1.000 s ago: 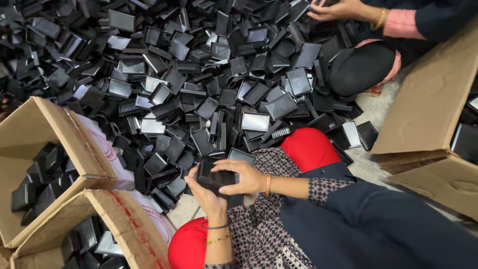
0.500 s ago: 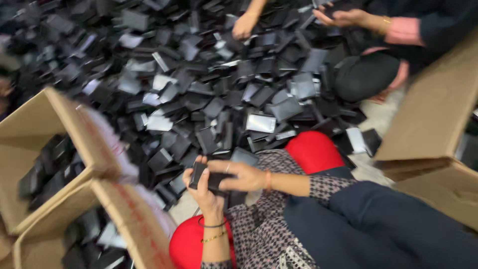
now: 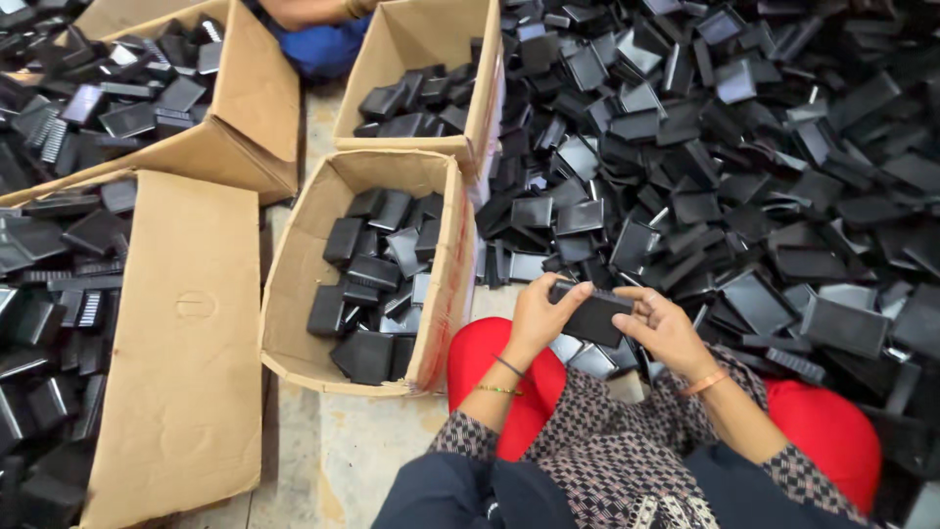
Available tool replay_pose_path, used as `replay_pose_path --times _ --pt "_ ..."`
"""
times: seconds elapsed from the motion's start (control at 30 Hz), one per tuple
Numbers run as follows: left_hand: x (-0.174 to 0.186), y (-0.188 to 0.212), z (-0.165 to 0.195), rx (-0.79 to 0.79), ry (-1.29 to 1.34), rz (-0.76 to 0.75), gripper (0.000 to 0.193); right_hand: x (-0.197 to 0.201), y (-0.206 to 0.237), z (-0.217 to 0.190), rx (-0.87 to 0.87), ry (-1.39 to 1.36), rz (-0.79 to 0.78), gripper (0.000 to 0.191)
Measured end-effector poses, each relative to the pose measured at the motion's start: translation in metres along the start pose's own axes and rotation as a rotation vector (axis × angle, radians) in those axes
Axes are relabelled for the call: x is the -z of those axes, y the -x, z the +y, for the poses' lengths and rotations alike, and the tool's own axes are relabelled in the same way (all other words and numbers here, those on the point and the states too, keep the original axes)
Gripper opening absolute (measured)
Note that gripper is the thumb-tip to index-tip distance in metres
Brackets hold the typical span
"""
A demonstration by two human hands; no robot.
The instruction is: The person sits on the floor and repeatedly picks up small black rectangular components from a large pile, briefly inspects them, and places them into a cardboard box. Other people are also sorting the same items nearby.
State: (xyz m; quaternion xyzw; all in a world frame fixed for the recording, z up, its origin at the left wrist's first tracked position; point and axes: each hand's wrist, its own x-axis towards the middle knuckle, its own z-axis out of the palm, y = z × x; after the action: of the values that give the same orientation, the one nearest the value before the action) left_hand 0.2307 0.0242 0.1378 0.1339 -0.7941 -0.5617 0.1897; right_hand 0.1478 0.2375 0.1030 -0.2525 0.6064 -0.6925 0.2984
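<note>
Both my hands hold one black rectangular plastic part [image 3: 593,315] above my lap. My left hand [image 3: 541,315] grips its left end, thumb on top. My right hand [image 3: 663,328] grips its right end with fingers curled around it. Bangles and a thread band sit on my wrists. Under my hands lie my red-clad knees [image 3: 494,367] and a few more black parts [image 3: 587,359]. A big heap of similar black plastic parts [image 3: 725,147] spreads over the floor ahead and to the right.
An open cardboard box [image 3: 294,304] partly filled with black parts stands just left of my hands. A second box [image 3: 387,59] is behind it, another box [image 3: 255,108] farther left with a flat flap [image 3: 186,343]. A person in blue [image 3: 323,39] sits at the top.
The view has swung left, bringing the cardboard boxes to the centre. My hands still hold a black part together in my lap. The other person at the top right is out of view.
</note>
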Motion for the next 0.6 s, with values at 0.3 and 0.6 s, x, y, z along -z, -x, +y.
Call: replay_pose_path --times 0.3,0.6 --pt "0.009 0.010 0.007 -0.163 -0.052 0.158 0.039 -0.030 0.009 0.024 0.028 0.037 -0.054 0.048" --pt "0.019 0.035 0.008 -0.070 -0.174 0.084 0.033 -0.046 0.015 0.031 -0.090 -0.033 0.017 0.048"
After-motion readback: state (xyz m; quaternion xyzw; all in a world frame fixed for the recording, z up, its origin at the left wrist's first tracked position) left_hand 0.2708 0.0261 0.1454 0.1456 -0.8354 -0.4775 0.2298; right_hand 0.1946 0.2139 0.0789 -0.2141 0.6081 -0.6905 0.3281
